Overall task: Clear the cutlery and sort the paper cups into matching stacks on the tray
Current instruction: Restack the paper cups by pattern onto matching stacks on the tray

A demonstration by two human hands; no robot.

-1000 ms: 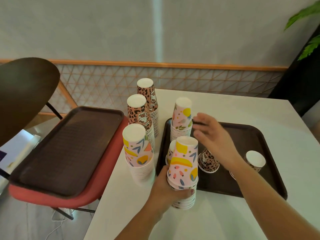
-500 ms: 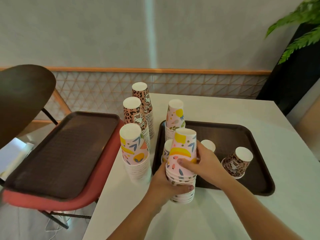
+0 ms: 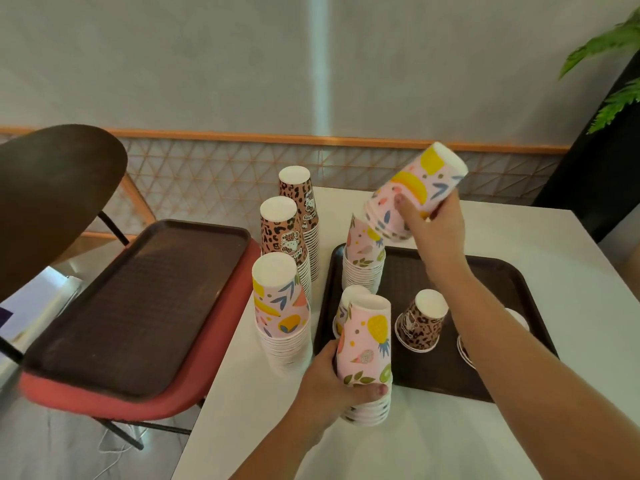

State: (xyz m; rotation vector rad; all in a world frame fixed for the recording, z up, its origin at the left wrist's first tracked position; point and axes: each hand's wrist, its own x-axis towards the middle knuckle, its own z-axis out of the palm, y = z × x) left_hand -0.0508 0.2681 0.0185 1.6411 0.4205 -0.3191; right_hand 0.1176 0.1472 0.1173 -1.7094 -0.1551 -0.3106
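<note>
Tray (image 3: 498, 386) holding leopard cup (image 3: 420, 323), fruit-print stack (image 3: 363, 258)

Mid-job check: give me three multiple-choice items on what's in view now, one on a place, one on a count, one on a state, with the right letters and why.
1. Where is the single leopard cup?
A. on the table tray
B. on the chair tray
C. in a hand

2. How many leopard stacks stand on the white table left of that tray?
A. none
B. two
C. four

3. What is the right hand doing?
A. resting flat
B. holding fruit-print cups in the air
C. pressing the tray

Answers:
1 A, it sits upside down on the dark tray.
2 B, a near stack and a far stack.
3 B, the grip is around tilted cups above the tray's rear stack.
</note>
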